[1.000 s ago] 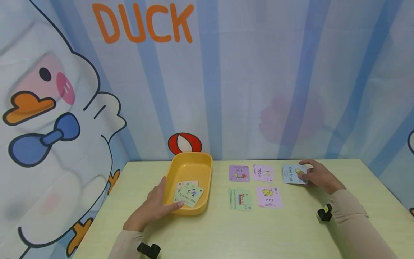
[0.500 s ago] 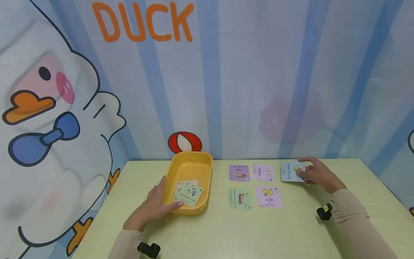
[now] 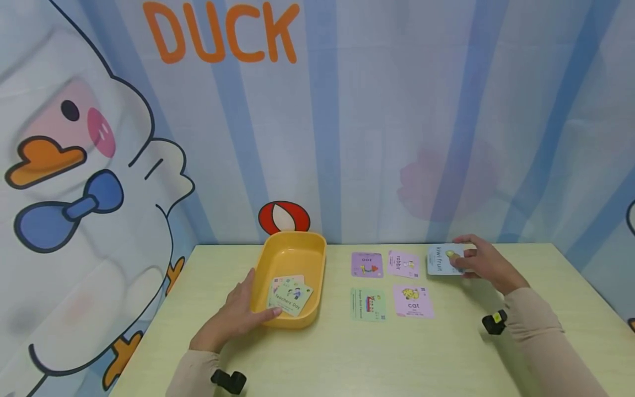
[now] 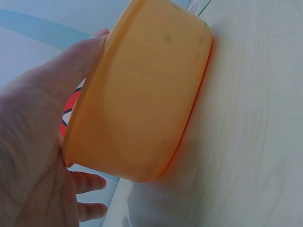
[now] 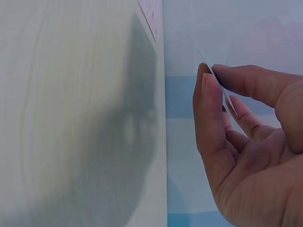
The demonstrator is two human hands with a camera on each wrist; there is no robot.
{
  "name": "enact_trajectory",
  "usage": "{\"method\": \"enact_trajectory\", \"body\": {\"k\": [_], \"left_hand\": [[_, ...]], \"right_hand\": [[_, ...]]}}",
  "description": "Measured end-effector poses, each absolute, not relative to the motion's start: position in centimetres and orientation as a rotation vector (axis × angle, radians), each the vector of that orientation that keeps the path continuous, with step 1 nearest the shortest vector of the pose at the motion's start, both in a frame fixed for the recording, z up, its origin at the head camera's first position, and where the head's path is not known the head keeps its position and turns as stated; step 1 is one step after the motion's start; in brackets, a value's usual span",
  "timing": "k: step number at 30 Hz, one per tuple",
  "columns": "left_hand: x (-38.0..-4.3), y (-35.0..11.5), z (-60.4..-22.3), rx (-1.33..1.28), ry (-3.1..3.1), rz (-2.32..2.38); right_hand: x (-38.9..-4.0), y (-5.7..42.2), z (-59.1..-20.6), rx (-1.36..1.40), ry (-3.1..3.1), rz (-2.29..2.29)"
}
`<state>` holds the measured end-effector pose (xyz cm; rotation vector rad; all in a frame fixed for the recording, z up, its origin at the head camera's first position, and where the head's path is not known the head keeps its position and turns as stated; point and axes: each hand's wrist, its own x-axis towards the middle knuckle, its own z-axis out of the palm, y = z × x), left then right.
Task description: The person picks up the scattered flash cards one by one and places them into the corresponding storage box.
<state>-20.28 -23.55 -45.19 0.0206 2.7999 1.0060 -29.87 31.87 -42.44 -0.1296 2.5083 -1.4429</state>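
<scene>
My right hand pinches a light blue "kiwi fruit" flash card at the table's back edge. In the right wrist view the card shows edge-on between thumb and fingers, raised off the table. My left hand rests against the near left corner of a yellow plastic tray, thumb over its rim and fingers along its side. Inside the tray lie a few overlapping cards, a green "Teachers' Day" card on top. From the left wrist, the tray's outer wall fills the middle; visible fingers are fairly straight.
Between tray and right hand lie a purple "zoo" card, a pink "rabbit" card, a green "Dragon Boat Festival" card and a pink "cat" card. A printed duck curtain hangs directly behind the table.
The right hand has moved slightly left and toward the back, carrying the kiwi fruit card with it. The left hand, tray and other cards stay put.
</scene>
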Motion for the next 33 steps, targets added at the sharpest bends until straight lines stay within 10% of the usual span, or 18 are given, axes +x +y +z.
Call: {"method": "enact_trajectory", "body": {"k": [33], "left_hand": [[-20.4,-23.5,-45.1,0.032,2.817,1.008]], "right_hand": [[-29.8,26.6,-40.5,-0.195,2.524,-1.519]]}}
